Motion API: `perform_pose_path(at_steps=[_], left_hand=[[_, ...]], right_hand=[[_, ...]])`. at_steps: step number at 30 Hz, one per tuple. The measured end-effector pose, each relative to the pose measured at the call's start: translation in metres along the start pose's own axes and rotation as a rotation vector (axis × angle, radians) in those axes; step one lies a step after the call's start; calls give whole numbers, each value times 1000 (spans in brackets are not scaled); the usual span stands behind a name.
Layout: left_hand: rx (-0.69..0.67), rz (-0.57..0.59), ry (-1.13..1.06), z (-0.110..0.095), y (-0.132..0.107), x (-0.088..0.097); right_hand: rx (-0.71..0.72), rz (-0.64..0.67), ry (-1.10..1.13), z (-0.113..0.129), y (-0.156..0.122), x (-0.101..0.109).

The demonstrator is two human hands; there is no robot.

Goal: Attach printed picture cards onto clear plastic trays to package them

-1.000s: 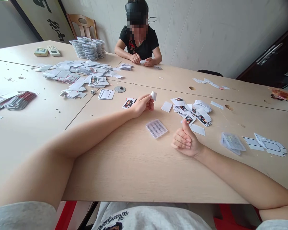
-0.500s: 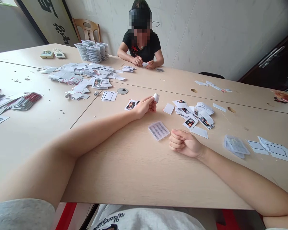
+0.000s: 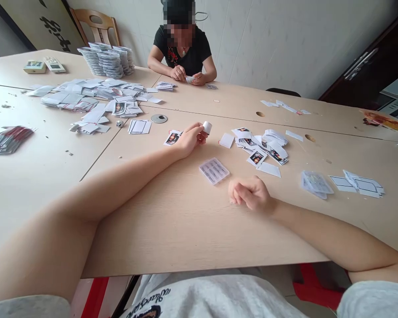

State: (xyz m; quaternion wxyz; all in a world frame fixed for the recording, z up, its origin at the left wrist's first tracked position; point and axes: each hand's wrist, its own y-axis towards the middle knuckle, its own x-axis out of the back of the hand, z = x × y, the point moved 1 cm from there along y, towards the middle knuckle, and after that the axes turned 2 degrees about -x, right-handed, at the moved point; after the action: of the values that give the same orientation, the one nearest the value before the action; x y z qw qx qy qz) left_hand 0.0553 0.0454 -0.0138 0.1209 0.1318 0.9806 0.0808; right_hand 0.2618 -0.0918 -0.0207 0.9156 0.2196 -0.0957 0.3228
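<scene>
Between the thumb and fingers of my left hand [image 3: 189, 143] is a small curled white slip of paper [image 3: 207, 127], raised a little above the table. Just beside that hand a picture card [image 3: 171, 138] lies on the wood. My right hand [image 3: 250, 193] is curled into a fist near the table surface; whatever it may hold is hidden, and its edges are slightly blurred. Between the two hands lies a flat clear plastic box [image 3: 214, 171] with small compartments holding small dark items. Beyond my right hand is a loose pile of white slips and picture cards [image 3: 257, 157].
Clear plastic boxes [image 3: 315, 184] and black-bordered cards [image 3: 358, 183] lie to the right. Heaps of paper cards [image 3: 96, 90] and stacked packs [image 3: 109, 62] spread over the left and back. Across the table [image 3: 172, 229] sits a person [image 3: 182, 53], handling small items.
The view has shifted, so the table things sit further left and higher. My right hand has turned, its fist still closed. The left hand keeps its pinch on the white slip.
</scene>
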Motion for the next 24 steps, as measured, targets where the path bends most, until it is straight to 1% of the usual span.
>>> perform_pose_path(at_steps=[2, 3, 4, 6, 8, 10, 13, 15, 18, 21, 24], left_hand=[[6, -23, 20, -1, -1, 0], [10, -37, 22, -1, -2, 0], [16, -47, 20, -2, -2, -1], [26, -56, 20, -3, -3, -2], [23, -59, 46, -4, -3, -2], [-9, -53, 87, -5, -4, -3], [-74, -41, 149, -8, -6, -4], [-95, -53, 167, -9, -6, -5], [-88, -81, 171, -9, -6, -6], [-60, -78, 182, -10, -6, -7], [-82, -55, 235, -13, -10, -10]], right_hand=[[207, -42, -300, 4, 0, 1], [270, -66, -418, 5, 1, 1], [299, -84, -504, 5, 3, 2], [258, -113, -604, 3, 7, 3], [183, -97, -654, -1, 10, 2], [153, -60, -678, -4, 11, 1], [156, -20, -703, -6, 10, -1], [118, -23, -730, -6, 10, -2], [60, -49, -748, -5, 10, -1], [51, -54, -654, -3, 10, 1], [21, -110, -453, -2, 10, 5]])
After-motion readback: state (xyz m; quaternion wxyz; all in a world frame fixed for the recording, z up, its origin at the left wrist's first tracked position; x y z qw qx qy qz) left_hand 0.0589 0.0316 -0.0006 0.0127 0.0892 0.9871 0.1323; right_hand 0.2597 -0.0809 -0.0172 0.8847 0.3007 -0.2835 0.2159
